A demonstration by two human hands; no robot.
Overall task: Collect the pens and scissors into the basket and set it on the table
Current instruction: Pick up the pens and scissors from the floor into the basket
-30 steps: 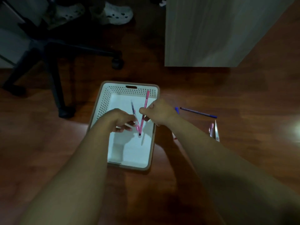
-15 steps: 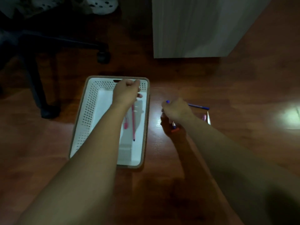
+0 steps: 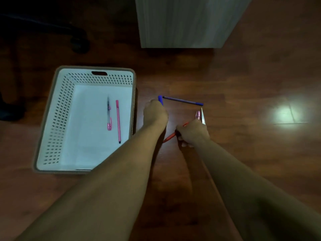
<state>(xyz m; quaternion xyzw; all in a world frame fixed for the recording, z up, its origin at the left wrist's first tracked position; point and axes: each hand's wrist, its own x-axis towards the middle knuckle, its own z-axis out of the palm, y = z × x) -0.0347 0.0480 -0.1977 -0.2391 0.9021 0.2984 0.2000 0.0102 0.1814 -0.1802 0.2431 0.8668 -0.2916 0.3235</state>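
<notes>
Collection under way: left hand (image 3: 155, 113) closed on a blue-capped pen (image 3: 160, 100), right hand (image 3: 192, 132) closed on an orange pen (image 3: 169, 136) (scissors untouched). Next, carry both to the white perforated plastic basket (image 3: 57, 108) on the floor.

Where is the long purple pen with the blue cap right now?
The purple pen lies on the wooden floor, right of the basket, just beyond both hands.

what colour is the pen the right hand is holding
Orange-red pen, gripped in the right hand; it shows best in the head view.
</notes>
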